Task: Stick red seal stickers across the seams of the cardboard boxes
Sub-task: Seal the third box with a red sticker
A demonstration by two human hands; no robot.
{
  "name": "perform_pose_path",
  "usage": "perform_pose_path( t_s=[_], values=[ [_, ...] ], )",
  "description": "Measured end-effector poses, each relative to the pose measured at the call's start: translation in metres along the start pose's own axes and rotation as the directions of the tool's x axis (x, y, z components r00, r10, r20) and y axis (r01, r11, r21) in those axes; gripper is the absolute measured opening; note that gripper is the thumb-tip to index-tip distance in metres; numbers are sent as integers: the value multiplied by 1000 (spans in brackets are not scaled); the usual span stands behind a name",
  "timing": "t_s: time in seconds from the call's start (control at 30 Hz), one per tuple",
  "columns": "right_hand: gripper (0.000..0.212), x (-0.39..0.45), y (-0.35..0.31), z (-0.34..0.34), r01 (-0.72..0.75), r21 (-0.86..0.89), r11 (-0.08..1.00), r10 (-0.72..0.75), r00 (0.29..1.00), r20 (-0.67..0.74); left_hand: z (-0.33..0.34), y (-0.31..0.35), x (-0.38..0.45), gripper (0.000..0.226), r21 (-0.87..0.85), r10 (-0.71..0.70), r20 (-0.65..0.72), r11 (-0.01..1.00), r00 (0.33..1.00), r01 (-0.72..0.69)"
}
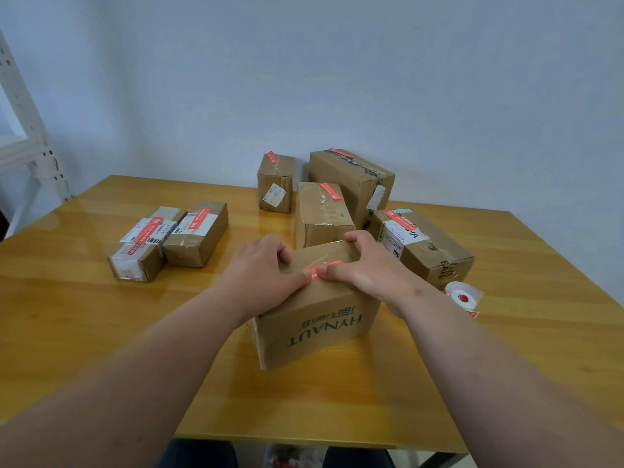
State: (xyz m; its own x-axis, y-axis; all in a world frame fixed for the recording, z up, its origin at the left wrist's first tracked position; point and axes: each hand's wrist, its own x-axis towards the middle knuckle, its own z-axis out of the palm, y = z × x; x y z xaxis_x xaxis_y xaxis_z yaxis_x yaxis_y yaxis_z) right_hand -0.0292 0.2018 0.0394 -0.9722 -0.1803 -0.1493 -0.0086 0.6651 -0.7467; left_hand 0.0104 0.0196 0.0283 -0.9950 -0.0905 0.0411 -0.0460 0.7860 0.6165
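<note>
The nearest cardboard box (314, 319) stands at the near centre of the wooden table (84, 319), its near face printed "HYNAUT" in teal, upside down to the viewer. A red seal sticker (325, 270) lies across its top seam. The left hand (261, 275) and right hand (364, 265) rest on the box top, thumbs pressing the sticker, fingers curled over the far edge. A sticker roll (463, 297) lies near right. Six sealed boxes stand beyond; one at right (422, 244) shows partial lettering "HA", otherwise illegible.
</note>
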Motion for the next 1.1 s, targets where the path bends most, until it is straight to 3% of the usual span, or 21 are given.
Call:
perform_pose_path(
  t_s=[0.13,0.2,0.3,0.53,0.73,0.9,1.0,1.1],
  values=[
    [55,0,0,-3,-35,145,989,33,999,14,-1,-4,3,18,-88,-46,70,995,997,52],
    [57,0,-1,1,-23,92,995,23,1000,-6,0,-2,5,23,-66,-51,56,996,997,55],
    [78,0,-3,3,-13,-38,999,13,1000,-7,1,5,4,42,44,-68,-13,997,998,69],
    [44,1,0,2,-20,82,996,21,1000,-13,-1,6,8,26,-107,-135,65,984,989,141],
    [52,1,-2,5,14,-31,999,-16,999,-44,-5,4,2,4,-219,-95,70,970,993,108],
    [42,2,-1,6,3,10,1000,-3,997,-76,-4,2,1,6,-210,-80,48,974,996,88],
    [44,0,-3,8,23,-52,998,-28,996,-84,1,-2,2,22,-84,-57,-19,995,998,55],
    [44,1,-1,7,4,-5,1000,-5,995,-99,1,-3,2,15,-109,-54,3,993,999,54]
  ],
)
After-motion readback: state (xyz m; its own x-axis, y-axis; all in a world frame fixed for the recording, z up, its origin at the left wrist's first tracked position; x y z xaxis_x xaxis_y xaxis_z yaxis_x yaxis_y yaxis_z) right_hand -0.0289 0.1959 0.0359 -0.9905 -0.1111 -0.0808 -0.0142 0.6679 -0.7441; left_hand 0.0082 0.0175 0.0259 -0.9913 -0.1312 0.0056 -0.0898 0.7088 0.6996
